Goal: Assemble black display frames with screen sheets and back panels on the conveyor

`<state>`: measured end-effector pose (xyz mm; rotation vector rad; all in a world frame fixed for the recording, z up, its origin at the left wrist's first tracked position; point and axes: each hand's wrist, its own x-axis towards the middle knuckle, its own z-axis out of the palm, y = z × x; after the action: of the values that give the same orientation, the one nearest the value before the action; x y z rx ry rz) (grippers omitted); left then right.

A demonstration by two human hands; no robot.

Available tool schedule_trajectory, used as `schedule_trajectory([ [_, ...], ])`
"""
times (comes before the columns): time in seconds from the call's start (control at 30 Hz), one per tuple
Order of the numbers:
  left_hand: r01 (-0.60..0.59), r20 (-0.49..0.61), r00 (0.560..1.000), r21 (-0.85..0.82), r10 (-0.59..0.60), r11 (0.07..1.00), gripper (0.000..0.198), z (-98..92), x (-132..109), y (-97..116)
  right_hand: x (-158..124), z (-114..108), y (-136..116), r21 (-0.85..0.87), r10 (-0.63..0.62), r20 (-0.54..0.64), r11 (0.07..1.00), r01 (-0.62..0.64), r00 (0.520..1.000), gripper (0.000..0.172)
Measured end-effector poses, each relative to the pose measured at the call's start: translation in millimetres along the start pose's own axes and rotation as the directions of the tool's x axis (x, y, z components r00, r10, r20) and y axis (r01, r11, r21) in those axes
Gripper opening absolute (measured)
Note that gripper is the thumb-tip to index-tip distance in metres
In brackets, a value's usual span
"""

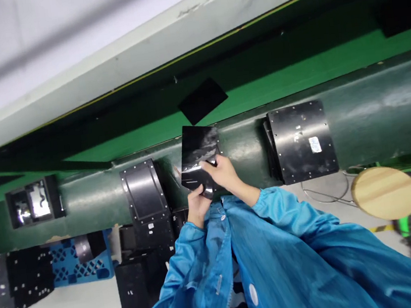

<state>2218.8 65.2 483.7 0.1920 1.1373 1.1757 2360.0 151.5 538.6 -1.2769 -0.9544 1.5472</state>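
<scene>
A glossy black panel [198, 144] tilts up in front of me at the bench edge, reflecting light. My left hand [198, 205] grips its lower edge, fingers wrapped round the near corner. Across its lower right part lies my right hand [223, 172], thumb stretched over the glossy face and fingers closed at the side. A bright strip, perhaps clear film, shows near the thumb. Just behind it a matte black sheet [203, 100] lies on the green surface. What the panel's underside looks like is hidden.
To the right stands a stack of black metal plates [303, 140] with a white label. Black boxes [144, 190] sit left, with an open-topped black frame [32, 201] farther along. A blue pallet [80, 268], more black boxes [136, 286] and a round wooden stool [386, 192] are below bench level.
</scene>
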Motion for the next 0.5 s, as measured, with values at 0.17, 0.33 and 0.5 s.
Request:
schedule_trajectory([
  [0.17, 0.199, -0.149, 0.972, 0.093, -0.184, 0.975, 0.048, -10.6, 15, -36, 58, -37, 64, 0.011, 0.183, 0.142, 0.982, -0.187, 0.973, 0.052],
  [0.33, 0.135, -0.404, 0.915, 0.268, -0.016, 0.954, 0.052, -49.8, 25, -52, 95, -57, 97, -0.076, 0.286, 0.197, 0.958, -0.276, 0.938, 0.058],
  [0.5, 0.089, -0.434, 0.882, 0.533, 0.181, 0.842, 0.041, -73.8, 45, -46, 102, -55, 110, -0.132, 0.308, 0.191, 0.949, -0.287, 0.932, 0.063],
])
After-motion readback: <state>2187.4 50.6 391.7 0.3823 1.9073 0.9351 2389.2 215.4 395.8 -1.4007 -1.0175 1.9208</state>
